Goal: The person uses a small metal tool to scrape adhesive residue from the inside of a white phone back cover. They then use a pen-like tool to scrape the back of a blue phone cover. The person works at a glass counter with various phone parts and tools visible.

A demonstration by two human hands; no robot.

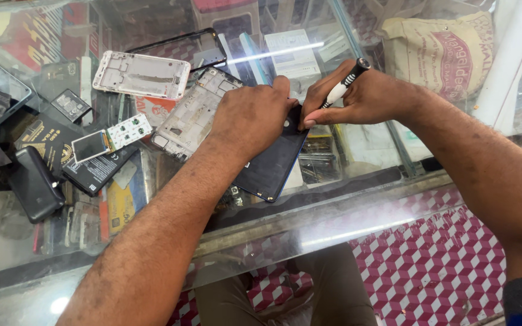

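A dark phone [273, 166] lies face down on the glass counter [357, 205], its lower corner toward me. My left hand [252, 118] presses flat on the phone's upper part and covers most of it. My right hand [357, 96] grips a small screwdriver [344, 84] with a black and white handle, tip pointed down at the phone's top edge beside my left fingers. The tip itself is hidden between the two hands.
A silver phone mid-frame [185, 118] lies just left of the phone. Further left are a white frame [141, 74], a black screen bezel [182, 47], a small display with a keypad board [107, 140], a black battery [95, 172] and a dark pouch [33, 184]. A printed sack [442, 51] sits behind my right hand.
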